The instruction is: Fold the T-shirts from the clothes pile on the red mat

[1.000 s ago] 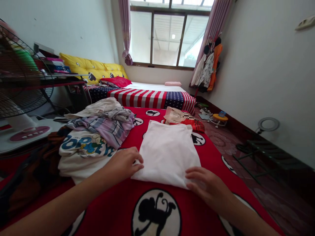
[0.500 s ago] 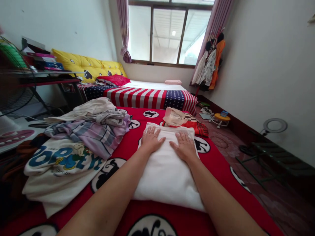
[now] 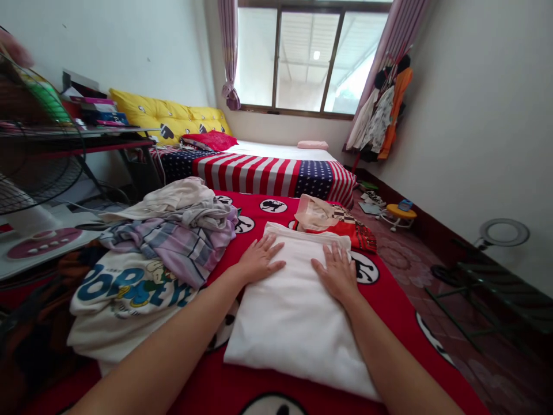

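Observation:
A folded white garment lies on a red bedcover with black monkey prints. My left hand rests flat on the garment's far left part, fingers spread. My right hand lies flat on its far right part, fingers stretched out. Neither hand holds anything. Just beyond the garment sits a folded red and beige item.
A heap of unfolded clothes lies to the left, with a white printed shirt in front. A fan stands at far left. Beyond are a flag-patterned bed, hanging clothes and a ring light.
Both hands went from the garment's near edge to its far part a second ago. Since half a second ago they have slid slightly back toward me and the view has shifted.

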`<state>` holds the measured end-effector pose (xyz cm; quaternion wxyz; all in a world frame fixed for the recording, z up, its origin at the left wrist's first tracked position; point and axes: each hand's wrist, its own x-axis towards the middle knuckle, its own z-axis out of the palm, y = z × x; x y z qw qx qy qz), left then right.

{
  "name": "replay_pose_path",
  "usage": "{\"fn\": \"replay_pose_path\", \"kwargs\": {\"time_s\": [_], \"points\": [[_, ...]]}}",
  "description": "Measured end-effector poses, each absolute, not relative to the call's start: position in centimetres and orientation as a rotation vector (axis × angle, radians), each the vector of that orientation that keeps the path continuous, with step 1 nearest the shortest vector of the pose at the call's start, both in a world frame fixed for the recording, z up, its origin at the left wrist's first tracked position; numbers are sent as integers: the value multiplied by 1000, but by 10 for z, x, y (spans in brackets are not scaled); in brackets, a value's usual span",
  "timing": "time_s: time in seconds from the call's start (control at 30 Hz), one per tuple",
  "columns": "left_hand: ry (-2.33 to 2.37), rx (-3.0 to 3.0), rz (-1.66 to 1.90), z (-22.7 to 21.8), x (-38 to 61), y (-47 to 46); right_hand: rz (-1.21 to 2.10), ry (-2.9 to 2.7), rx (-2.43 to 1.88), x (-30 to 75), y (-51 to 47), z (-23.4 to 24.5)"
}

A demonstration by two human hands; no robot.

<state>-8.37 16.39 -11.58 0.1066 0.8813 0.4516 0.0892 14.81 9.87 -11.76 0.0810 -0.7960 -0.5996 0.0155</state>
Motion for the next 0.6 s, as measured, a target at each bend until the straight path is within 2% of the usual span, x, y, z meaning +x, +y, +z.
{"fn": "replay_pose_path", "kwargs": {"time_s": [0.17, 0.3, 0.47, 0.6], "points": [[1447, 2539, 385, -120, -123, 158, 120, -1894, -2340, 156, 101, -112], [1462, 2510, 463, -120, -122, 155, 227, -2014, -2252, 151, 71, -89], [1432, 2473, 578, -123, -122, 158, 32, -2430, -1490, 112, -23, -83], [1324, 2363, 806, -127, -125, 160, -127, -2593, -1262, 90, -59, -112]]}}
